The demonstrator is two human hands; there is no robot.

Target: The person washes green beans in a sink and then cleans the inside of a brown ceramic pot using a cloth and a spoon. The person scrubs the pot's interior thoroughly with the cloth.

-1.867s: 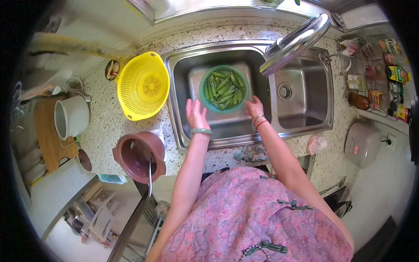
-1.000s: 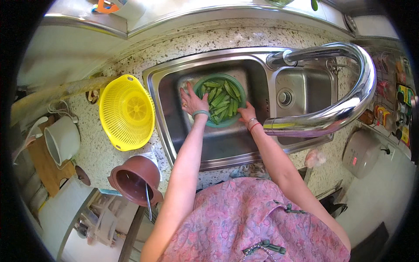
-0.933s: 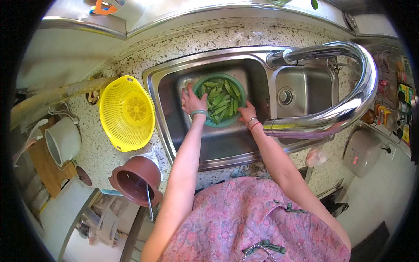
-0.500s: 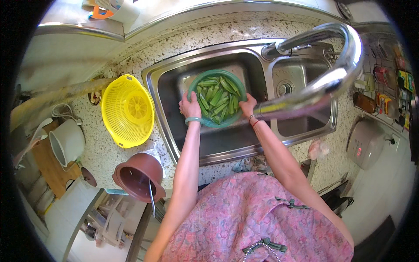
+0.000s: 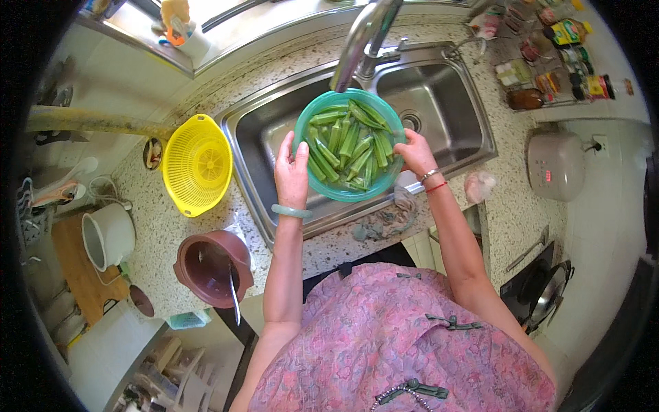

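Note:
Between my hands is a round green plastic basin (image 5: pixel 316 106), held by its rim above the left bowl of the steel sink (image 5: pixel 274 120). Inside it lie several green okra pods (image 5: pixel 349 143), apparently in water. My left hand (image 5: pixel 292 172) grips the basin's left side, thumb up along the rim, with a pale green bangle at that wrist. On the opposite side my right hand (image 5: pixel 416 152) pinches the right rim; a bracelet and a red cord circle that wrist. The chrome faucet (image 5: pixel 360 51) ends just beyond the basin's far edge.
On the counter left of the sink stand a yellow colander (image 5: pixel 199 165) and a brown pot (image 5: pixel 216 268) with a spoon in it. A grey cloth (image 5: pixel 388 218) lies at the sink's front edge. A rack of bottles (image 5: pixel 549 58) hangs far right, above a rice cooker (image 5: pixel 556 165).
My hands have raised the basin of okra, so it looks larger and nearer. My view has shifted, and the faucet now appears at the top rather than across the right bowl.

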